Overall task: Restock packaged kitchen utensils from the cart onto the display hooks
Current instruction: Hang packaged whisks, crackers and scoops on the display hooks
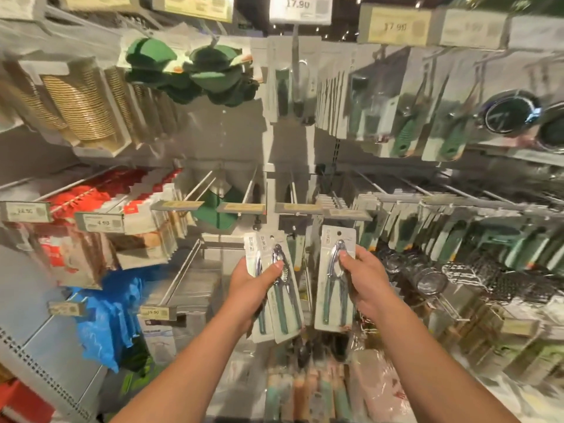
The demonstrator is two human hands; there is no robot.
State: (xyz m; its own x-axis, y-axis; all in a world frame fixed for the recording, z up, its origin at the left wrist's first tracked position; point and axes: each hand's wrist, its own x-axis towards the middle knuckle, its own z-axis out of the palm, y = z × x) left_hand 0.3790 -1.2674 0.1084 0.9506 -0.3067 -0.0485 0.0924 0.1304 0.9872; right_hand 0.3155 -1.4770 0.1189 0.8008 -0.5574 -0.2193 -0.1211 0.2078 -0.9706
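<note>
Two hands are raised before the display, each gripping carded nutcrackers with green handles. The left hand [254,285] curls around a fanned bundle of packs [276,290], thumb pressed across the front card, how many cards I cannot tell. The right hand [364,282], just beside it, pinches a single pack [334,280] upright, thumb on the metal head, and above both hands the bare display hooks [293,187] jut out from the panel.
</note>
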